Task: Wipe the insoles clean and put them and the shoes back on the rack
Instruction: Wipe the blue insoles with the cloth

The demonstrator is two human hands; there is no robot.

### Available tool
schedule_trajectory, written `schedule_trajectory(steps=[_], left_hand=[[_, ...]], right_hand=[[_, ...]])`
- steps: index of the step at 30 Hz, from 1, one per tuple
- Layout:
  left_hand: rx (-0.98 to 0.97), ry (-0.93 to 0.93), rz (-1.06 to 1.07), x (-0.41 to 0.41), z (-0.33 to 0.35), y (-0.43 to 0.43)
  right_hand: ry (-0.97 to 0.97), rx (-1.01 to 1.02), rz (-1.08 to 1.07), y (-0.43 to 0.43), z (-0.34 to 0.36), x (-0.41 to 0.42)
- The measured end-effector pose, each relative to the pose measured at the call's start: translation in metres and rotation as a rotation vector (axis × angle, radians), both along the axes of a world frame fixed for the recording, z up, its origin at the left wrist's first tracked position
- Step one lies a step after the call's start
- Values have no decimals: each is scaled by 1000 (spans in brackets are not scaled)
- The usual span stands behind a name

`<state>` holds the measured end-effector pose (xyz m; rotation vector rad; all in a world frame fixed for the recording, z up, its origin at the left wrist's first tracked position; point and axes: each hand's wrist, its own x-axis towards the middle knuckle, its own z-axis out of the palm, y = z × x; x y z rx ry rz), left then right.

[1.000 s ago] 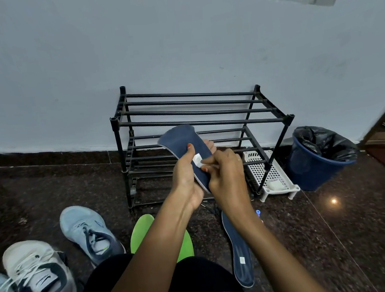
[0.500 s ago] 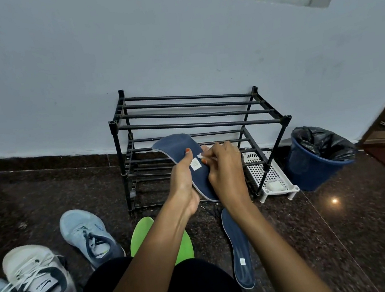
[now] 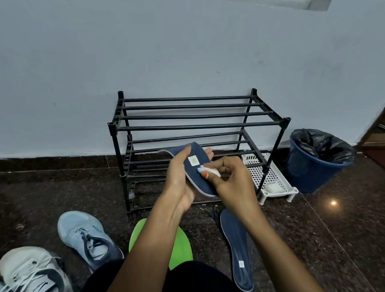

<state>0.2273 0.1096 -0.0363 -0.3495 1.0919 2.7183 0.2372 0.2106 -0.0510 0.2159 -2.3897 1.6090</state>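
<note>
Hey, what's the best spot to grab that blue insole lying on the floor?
Pinch the near end of the blue insole, by its white label, coming down from the right, where the floor beside it is bare. It lies flat and thin, so a fingertip probably has to lift its edge first.

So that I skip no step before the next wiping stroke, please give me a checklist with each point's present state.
1. Left hand grips the dark blue flat insole: ok.
2. Right hand pinches the small white wipe against it: ok.
3. Second dark blue insole on the floor wiped: cannot tell.
4. Black metal-bar rack top tier free: ok.
5. Light blue sneaker back on rack: not ok, on floor.
</note>
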Motion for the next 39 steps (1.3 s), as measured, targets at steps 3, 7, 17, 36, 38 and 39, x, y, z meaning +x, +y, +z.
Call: schedule_trajectory(steps=[3,7,17,36,38,39], left_hand=[[12,44,4,-2,0,-1],[29,146,-81,5,4,5],[87,99,43,-5,-4,-1],[149,123,41,-4,-6,1],[144,109,38,-4,-6,1],[140,103,41,-4,-6,0]], right_hand=[[-32,-84,-43,0,2,-4],[52,-77,-152,-8,4,-3],[144,33,51,1,6,0],[324,301,27,7,12,-16],[315,297,82,6,10,-9],[306,284,118,5,9,-5]])
